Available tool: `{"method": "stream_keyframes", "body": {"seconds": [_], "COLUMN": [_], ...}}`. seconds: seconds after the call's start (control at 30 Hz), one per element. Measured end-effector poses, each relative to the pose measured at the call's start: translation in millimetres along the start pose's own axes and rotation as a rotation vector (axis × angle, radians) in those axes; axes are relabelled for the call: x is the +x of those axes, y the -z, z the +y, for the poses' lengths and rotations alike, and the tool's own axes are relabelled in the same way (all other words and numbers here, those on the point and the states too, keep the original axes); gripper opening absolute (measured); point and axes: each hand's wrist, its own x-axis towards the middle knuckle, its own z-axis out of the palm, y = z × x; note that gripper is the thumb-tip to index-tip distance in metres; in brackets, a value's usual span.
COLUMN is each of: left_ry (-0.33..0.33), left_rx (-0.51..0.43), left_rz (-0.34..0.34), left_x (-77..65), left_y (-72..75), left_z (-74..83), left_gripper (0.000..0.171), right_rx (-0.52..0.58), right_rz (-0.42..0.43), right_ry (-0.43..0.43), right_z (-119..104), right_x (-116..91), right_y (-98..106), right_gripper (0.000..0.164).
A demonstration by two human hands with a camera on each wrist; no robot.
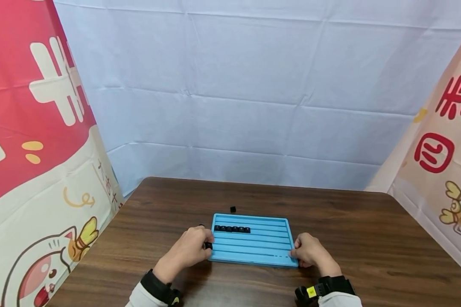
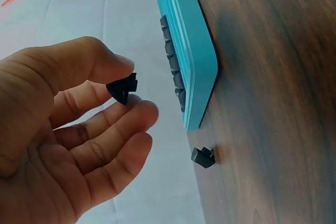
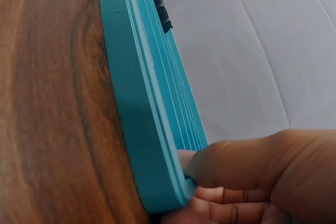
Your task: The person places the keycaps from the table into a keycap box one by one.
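Note:
My left hand is at the left edge of a light-blue ridged tray. Between its thumb and fingers it pinches a black keycap, held up beside the tray in the left wrist view. A short row of black keycaps sits in one of the tray's upper grooves, toward the left. My right hand grips the tray's near right corner, thumb over the rim in the right wrist view, its lower fingers partly hidden.
A loose black keycap lies on the brown wooden table behind the tray. Another loose keycap shows near the tray's corner in the left wrist view. Pale cloth hangs behind the table, with printed cloths at both sides.

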Motion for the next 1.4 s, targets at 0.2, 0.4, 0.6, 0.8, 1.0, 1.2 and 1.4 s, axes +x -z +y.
{"method": "stream_keyframes", "body": {"seconds": [0.2, 0.4, 0.6, 0.8, 1.0, 1.2, 1.4], "left_ry": [0.0, 0.017, 0.015, 0.006, 0.009, 0.025, 0.066], "left_rx": [-0.003, -0.001, 0.007, -0.012, -0.051, -0.193, -0.32], "left_rz": [0.016, 0.01, 0.013, 0.026, 0.05, 0.038, 0.01], "left_x": [-0.1, 1.6, 2.4, 3.3, 4.5, 7.7, 9.3], "left_y": [-0.6, -1.4, 0.6, 2.1, 1.7, 1.9, 0.8], "left_z": [0.7, 1.5, 2.1, 4.3, 5.5, 8.5, 11.8], "left_gripper": [0.015, 0.016, 0.015, 0.014, 0.015, 0.015, 0.015], "right_rx": [-0.028, -0.035, -0.025, -0.027, -0.032, -0.014, -0.002], "right_rz": [-0.015, -0.026, -0.021, -0.022, 0.001, 0.006, -0.012], "right_ry": [0.006, -0.012, -0.01, -0.022, -0.006, 0.002, -0.023], "right_z": [-5, -7, -6, -6, -4, -3, -1], "right_x": [-1, -1, -2, -1, -3, -3, -1], "right_y": [2, 3, 2, 3, 3, 2, 2], "right_gripper": [0.025, 0.025, 0.025, 0.025, 0.025, 0.025, 0.023]}}
